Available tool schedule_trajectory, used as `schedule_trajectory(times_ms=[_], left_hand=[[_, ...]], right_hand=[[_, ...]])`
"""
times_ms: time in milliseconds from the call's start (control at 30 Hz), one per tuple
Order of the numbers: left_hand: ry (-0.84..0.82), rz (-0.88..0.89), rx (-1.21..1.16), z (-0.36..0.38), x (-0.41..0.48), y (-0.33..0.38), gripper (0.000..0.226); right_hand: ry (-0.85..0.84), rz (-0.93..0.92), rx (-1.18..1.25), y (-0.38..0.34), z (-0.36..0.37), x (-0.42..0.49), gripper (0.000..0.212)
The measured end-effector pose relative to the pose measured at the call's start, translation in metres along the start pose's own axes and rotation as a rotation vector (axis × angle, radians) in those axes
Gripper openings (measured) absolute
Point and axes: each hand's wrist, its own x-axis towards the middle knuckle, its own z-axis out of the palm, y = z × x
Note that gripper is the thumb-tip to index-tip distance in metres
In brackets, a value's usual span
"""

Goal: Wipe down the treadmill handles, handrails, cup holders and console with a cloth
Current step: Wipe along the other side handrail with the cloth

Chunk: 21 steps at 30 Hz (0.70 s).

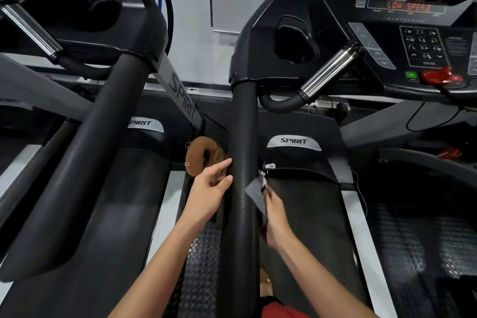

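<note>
A thick black padded handrail of the right treadmill runs from the bottom centre up to the console housing. My left hand sits on the rail's left side, fingers apart and touching the padding. On the rail's right side my right hand grips a grey cloth, which hangs against the rail. Above, the left cup holder is a dark recess. A chrome and black handle angles out below it. The console with keypad and a red lit display is at the upper right.
A second treadmill's handrail and console housing fill the left. A brown ring-shaped object lies on the floor between the machines. A red safety key sits on the console. The belt and studded rubber floor lie below.
</note>
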Motion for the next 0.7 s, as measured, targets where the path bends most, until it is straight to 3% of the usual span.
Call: schedule_trajectory(times_ms=[100,167,267,400,700], left_hand=[[-0.012,0.005,0.023,-0.001,-0.001,-0.001,0.037],[-0.026,0.016,0.037,-0.002,-0.001,-0.001,0.038],[-0.043,0.036,0.046,-0.003,-0.002,-0.004,0.039],[-0.050,0.038,0.052,-0.003,-0.006,-0.005,0.038],[-0.059,0.022,0.023,-0.005,-0.011,-0.008,0.038]], right_hand=[[0.090,-0.220,-0.106,0.005,-0.001,-0.019,0.022],[0.060,-0.345,-0.170,-0.005,0.005,-0.020,0.021],[-0.015,-0.499,-0.377,-0.034,0.021,0.005,0.038],[-0.054,-0.650,-0.625,-0.055,0.031,0.024,0.044],[-0.086,-0.627,-0.369,0.015,-0.010,-0.062,0.033]])
